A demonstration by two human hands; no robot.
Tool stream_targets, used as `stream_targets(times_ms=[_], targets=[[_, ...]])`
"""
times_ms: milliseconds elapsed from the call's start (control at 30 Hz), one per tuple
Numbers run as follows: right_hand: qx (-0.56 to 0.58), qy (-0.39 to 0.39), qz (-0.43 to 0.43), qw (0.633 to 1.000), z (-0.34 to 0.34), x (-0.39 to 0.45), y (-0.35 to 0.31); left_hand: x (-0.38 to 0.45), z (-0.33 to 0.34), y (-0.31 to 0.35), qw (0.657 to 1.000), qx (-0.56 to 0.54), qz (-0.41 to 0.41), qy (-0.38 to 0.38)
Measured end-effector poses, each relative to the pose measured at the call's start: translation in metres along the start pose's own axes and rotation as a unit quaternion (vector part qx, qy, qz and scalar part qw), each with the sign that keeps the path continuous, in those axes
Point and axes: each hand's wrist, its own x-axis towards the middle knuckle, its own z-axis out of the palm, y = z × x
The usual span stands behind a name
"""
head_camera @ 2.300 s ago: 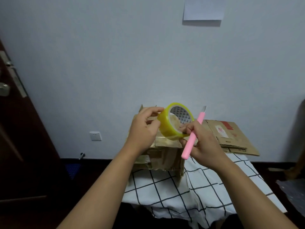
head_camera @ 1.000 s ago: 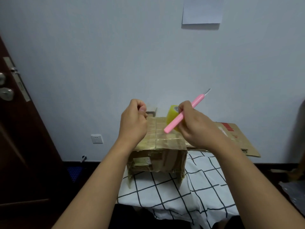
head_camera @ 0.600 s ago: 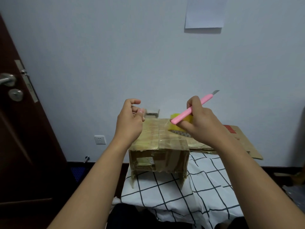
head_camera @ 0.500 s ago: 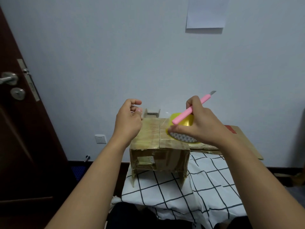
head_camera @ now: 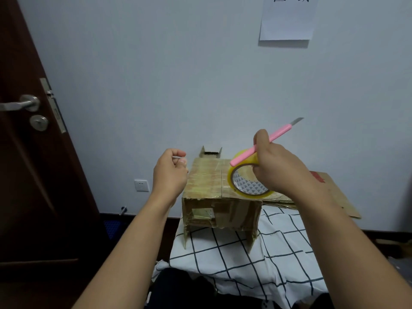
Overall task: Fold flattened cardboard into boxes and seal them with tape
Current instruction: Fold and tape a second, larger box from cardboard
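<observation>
Tape stretched across my box, side to side

My left hand (head_camera: 170, 175) is up at the left edge of the box (head_camera: 219, 197), fingers curled with thumb and finger pinched together — I think they hold the loose end of the clear tape, but the strip is too thin to be sure. My right hand (head_camera: 278, 168) is over the right edge of the box top, fingers wrapped round the yellow tape roll (head_camera: 247, 175) and the pink knife (head_camera: 265, 142) together; the blade sticks up and away to the right. So the tape's long line runs left to right across the box, between my two hands. The box sits on the checked cloth (head_camera: 256, 253), with flat cardboard (head_camera: 330, 192) behind it on the right. Next, I guess, both hands go straight down — the left one is nearer the edge.
</observation>
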Motion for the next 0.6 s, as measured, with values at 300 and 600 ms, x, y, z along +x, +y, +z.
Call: stream_targets(times_ms=[300, 600], targets=[[-0.046, 0.071, 0.005, 0.996, 0.013, 0.001, 0.002, 0.013, -0.017, -0.009, 1.000, 0.015, -0.002, 0.026], [0.110, 0.059, 0.035, 0.991, -0.001, -0.015, 0.027, 0.002, -0.024, -0.033, 0.998, 0.017, -0.059, 0.005]])
